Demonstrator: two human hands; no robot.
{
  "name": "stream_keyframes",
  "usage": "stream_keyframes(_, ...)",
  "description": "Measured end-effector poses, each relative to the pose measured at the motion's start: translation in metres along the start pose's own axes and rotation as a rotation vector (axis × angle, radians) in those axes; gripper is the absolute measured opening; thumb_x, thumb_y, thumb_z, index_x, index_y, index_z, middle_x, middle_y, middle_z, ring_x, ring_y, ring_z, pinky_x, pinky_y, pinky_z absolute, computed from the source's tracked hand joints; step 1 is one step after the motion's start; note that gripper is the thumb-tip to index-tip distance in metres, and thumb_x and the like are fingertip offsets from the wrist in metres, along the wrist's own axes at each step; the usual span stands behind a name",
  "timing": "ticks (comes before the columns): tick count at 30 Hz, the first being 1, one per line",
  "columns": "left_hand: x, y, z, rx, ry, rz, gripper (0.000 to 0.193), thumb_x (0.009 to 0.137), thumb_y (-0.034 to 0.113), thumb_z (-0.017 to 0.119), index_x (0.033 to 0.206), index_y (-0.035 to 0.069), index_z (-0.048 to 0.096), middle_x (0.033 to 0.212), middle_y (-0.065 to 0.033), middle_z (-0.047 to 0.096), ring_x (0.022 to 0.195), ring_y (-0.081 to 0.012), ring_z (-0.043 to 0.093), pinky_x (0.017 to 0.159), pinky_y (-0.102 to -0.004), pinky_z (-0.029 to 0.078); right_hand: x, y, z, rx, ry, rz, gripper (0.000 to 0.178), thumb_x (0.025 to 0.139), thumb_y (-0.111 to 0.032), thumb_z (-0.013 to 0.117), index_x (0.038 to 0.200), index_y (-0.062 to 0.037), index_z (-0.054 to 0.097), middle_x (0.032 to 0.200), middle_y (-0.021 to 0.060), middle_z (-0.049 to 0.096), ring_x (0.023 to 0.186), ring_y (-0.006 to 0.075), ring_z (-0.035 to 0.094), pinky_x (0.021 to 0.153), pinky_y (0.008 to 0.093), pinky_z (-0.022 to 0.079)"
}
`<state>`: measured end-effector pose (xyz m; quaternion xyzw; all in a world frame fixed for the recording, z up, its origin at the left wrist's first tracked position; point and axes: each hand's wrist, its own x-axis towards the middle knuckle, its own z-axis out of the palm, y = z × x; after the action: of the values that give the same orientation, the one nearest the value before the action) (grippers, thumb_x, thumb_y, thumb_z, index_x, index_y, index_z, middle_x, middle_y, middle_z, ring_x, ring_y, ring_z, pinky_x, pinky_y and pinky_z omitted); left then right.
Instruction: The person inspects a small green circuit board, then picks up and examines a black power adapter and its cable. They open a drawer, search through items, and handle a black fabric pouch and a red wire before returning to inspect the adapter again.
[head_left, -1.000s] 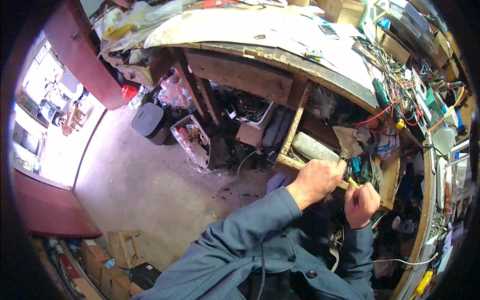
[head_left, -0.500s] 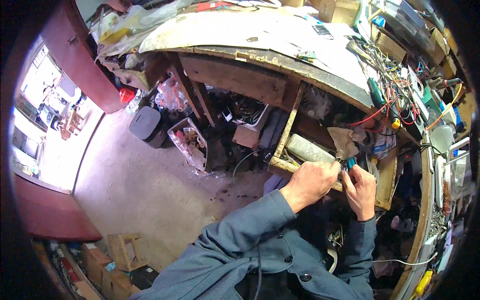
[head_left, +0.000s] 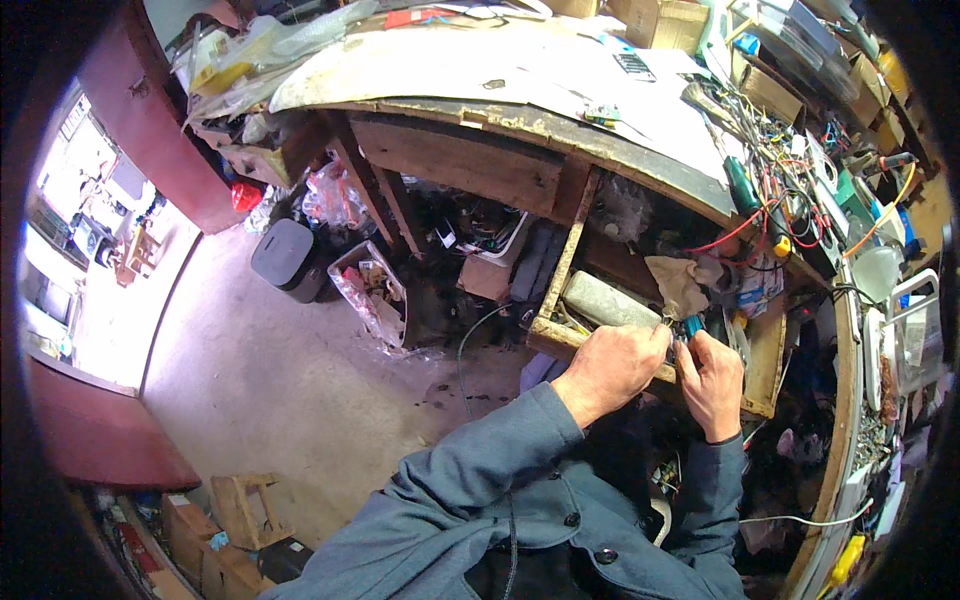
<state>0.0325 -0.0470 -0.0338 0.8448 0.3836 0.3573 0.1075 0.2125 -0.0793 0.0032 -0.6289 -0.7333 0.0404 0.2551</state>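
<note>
Over the front of a pulled-out wooden drawer (head_left: pixel 766 365), my two hands meet with their fingertips almost touching. My left hand (head_left: pixel 618 366) is closed in a pinch, and what it holds, if anything, is hidden by the fingers. My right hand (head_left: pixel 712 382) is curled closed beside a teal piece (head_left: pixel 692 325) that shows just past its fingers; the kind is too hidden to name. Behind the left hand, a long pale grey block (head_left: pixel 608 298) lies in the drawer. A crumpled beige cloth or paper (head_left: pixel 677 286) sits beyond the fingertips.
Above the drawer runs a workbench with a white top (head_left: pixel 440 65). Tangled wires and a green-handled tool (head_left: pixel 740 185) crowd its right end. On the floor at left stand a dark bin (head_left: pixel 285 258) and a box of scraps (head_left: pixel 372 295). A yellow-handled tool (head_left: pixel 848 560) lies lower right.
The whole view has shifted slightly, so things appear a little further left. Both hands stay together over the drawer, closed as before.
</note>
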Motion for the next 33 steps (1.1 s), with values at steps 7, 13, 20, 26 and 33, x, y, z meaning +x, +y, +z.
stream_keyframes(7, 0.001, 0.002, -0.005, -0.004, -0.037, 0.006, 0.01, 0.091, 0.015, 0.059, 0.091, 0.005, 0.057, 0.071, -0.0125, 0.065, 0.069, -0.0297, 0.069, 0.059, -0.0403, 0.057, 0.0, -0.002, -0.001, -0.003, 0.002, -0.011, 0.033, 0.092, -0.022, 0.067, 0.073, -0.0017, 0.049, 0.068, 0.0186, 0.054, 0.063, 0.0386, 0.056, 0.057, 0.0449, 0.042)
stream_keyframes(13, 0.0, 0.001, -0.001, -0.005, -0.019, 0.008, 0.011, 0.093, 0.016, 0.059, 0.091, 0.006, 0.057, 0.07, -0.0112, 0.063, 0.067, -0.029, 0.068, 0.058, -0.0405, 0.056, -0.001, -0.001, 0.0, -0.012, 0.021, -0.007, 0.033, 0.092, -0.022, 0.067, 0.073, -0.0014, 0.049, 0.067, 0.0186, 0.054, 0.063, 0.0385, 0.056, 0.058, 0.0449, 0.042)
stream_keyframes(20, 0.002, 0.004, -0.007, -0.008, -0.042, 0.008, 0.01, 0.088, 0.012, 0.059, 0.091, 0.004, 0.057, 0.071, -0.0138, 0.066, 0.069, -0.0303, 0.07, 0.061, -0.0408, 0.058, 0.0, -0.004, -0.002, -0.02, 0.012, 0.009, 0.033, 0.091, -0.021, 0.067, 0.072, -0.0016, 0.05, 0.067, 0.0184, 0.055, 0.063, 0.0384, 0.057, 0.058, 0.0452, 0.042)
stream_keyframes(26, 0.0, 0.002, 0.0, 0.0, -0.026, 0.001, 0.01, 0.093, 0.016, 0.059, 0.092, 0.006, 0.057, 0.07, -0.0114, 0.063, 0.068, -0.0289, 0.068, 0.057, -0.0407, 0.055, -0.002, -0.001, -0.001, -0.027, 0.016, -0.005, 0.031, 0.092, -0.021, 0.067, 0.074, -0.0018, 0.05, 0.068, 0.0185, 0.054, 0.064, 0.0383, 0.057, 0.058, 0.0453, 0.043)
stream_keyframes(33, -0.001, 0.001, 0.0, -0.002, -0.02, 0.008, 0.012, 0.095, 0.018, 0.058, 0.091, 0.007, 0.057, 0.07, -0.0105, 0.061, 0.066, -0.0286, 0.066, 0.055, -0.0406, 0.054, -0.002, -0.003, 0.001, -0.012, 0.066, -0.043, 0.031, 0.092, -0.021, 0.067, 0.074, -0.0022, 0.05, 0.069, 0.018, 0.054, 0.064, 0.038, 0.057, 0.058, 0.0449, 0.043)
